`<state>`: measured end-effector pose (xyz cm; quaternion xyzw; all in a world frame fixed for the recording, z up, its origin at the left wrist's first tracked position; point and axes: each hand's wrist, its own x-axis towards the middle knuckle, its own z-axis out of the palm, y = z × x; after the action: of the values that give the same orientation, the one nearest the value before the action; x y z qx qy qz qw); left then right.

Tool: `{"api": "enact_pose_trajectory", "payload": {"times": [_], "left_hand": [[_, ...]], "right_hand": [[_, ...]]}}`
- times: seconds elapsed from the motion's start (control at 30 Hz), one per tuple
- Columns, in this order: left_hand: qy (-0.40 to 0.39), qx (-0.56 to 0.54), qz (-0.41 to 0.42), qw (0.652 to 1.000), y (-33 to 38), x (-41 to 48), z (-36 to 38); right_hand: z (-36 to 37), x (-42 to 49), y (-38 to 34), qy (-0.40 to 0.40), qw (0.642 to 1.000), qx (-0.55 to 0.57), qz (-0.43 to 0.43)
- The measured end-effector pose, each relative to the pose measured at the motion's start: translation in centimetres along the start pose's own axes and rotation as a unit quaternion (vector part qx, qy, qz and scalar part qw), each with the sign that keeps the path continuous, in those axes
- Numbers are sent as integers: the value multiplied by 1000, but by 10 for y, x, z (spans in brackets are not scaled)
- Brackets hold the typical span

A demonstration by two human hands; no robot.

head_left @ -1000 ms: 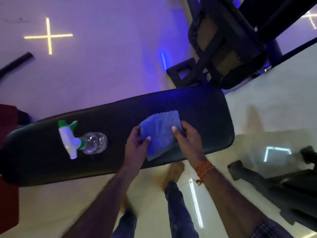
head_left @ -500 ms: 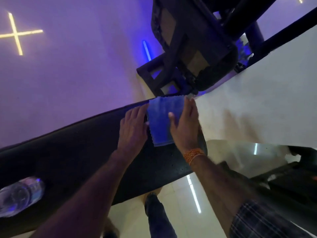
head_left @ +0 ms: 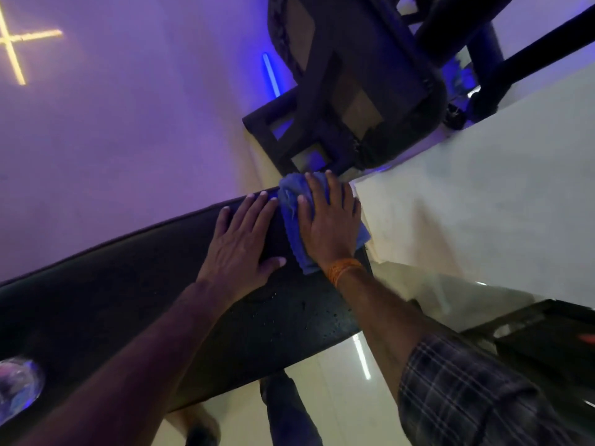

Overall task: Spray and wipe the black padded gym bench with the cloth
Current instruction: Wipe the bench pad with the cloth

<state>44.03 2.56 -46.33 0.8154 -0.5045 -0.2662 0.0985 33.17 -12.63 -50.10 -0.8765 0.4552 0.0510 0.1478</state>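
Here, cloth (head_left: 290,206) under right grip (head_left: 328,226) (flat), on bench (head_left: 128,304)

- The black padded bench (head_left: 128,317) runs diagonally from lower left to its rounded end at centre, with droplets speckling its near edge.
- The blue cloth (head_left: 291,201), bunched, lies on that end, pressed under the flat right hand (head_left: 328,226).
- A clear bottle (head_left: 17,386) rests on the bench at the frame's left edge, partly cut off.

bottle (head_left: 17,386) cut off L edge, cloth (head_left: 291,220) part-hidden
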Motion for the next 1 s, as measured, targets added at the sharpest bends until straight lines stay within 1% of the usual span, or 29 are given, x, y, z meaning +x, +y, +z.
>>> {"api": "enact_pose_trajectory", "payload": {"times": [0.07, 0.13, 0.2, 0.27, 0.37, 0.43, 0.5, 0.57, 0.63, 0.7, 0.77, 0.83, 0.93, 1.0], "left_hand": [[8, 5, -7, 1000, 1, 5, 2], [3, 11, -13, 1000, 5, 8, 5], [-5, 11, -15, 1000, 11, 8, 5], [-12, 12, -15, 1000, 12, 8, 5], [-19, 31, -4, 999, 8, 11, 3], [-22, 37, 0, 999, 8, 11, 4], [-22, 31, 7, 999, 12, 7, 4], [-33, 38, 33, 998, 19, -1, 6], [-43, 53, 49, 996, 25, -8, 11], [-44, 61, 48, 996, 31, -11, 16], [-41, 60, 40, 997, 34, -13, 19], [-44, 62, 34, 997, 36, -15, 21], [-53, 66, 48, 995, 40, -22, 20], [-59, 74, 68, 993, 39, -27, 21]], "right_hand": [[-2, 21, -4, -4, 1000, 12, 15], [1, 5, 6, 10, 999, -9, -37], [4, -33, 19, 0, 995, -21, -95], [7, -42, 24, -6, 994, -5, -109], [2, -4, 9, 5, 998, 11, -69], [3, 1, 10, 18, 998, 22, -63], [9, -31, 24, 29, 996, 19, -86], [12, -75, 39, 9, 996, 13, -92], [12, -78, 44, 3, 997, 19, -79], [7, -52, 38, 11, 999, 28, -44], [9, -41, 37, 18, 999, 38, -29], [17, -71, 46, 30, 998, 49, -34], [25, -143, 60, 17, 998, 48, -42], [24, -134, 60, 22, 998, 51, -30]]}}
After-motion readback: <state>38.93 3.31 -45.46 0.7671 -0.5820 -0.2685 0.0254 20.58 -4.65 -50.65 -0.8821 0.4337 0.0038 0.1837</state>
